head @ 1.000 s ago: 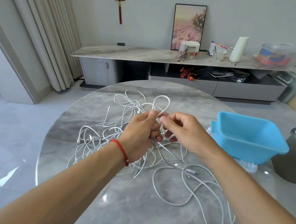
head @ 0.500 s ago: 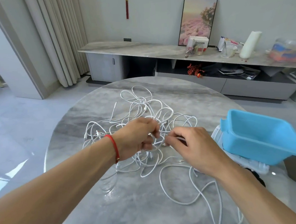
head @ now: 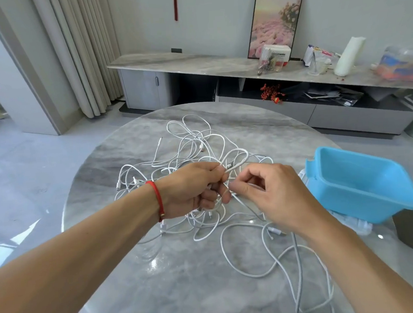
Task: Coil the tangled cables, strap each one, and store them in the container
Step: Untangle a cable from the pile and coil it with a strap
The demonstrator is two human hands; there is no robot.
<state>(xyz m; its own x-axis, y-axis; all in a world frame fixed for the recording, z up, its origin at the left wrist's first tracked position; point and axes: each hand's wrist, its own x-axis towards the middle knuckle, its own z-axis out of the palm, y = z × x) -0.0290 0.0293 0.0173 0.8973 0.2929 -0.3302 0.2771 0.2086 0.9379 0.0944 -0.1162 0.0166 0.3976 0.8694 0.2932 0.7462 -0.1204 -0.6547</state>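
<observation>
Grip: left hand (head: 190, 191) holds a loop of white cable (head: 235, 162); right hand (head: 273, 195) pinches the same cable | tangled cables (head: 195, 152) lie mid-bench (head: 184, 290) | blue container (head: 362, 183), right, holds nothing visible | progress: none coiled, strapped or stored.

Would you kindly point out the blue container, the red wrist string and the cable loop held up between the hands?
blue container (head: 341, 165): head view, far rim.
red wrist string (head: 157, 195): head view, band over the left wrist.
cable loop (head: 239, 152): head view, top of the raised loop.
</observation>
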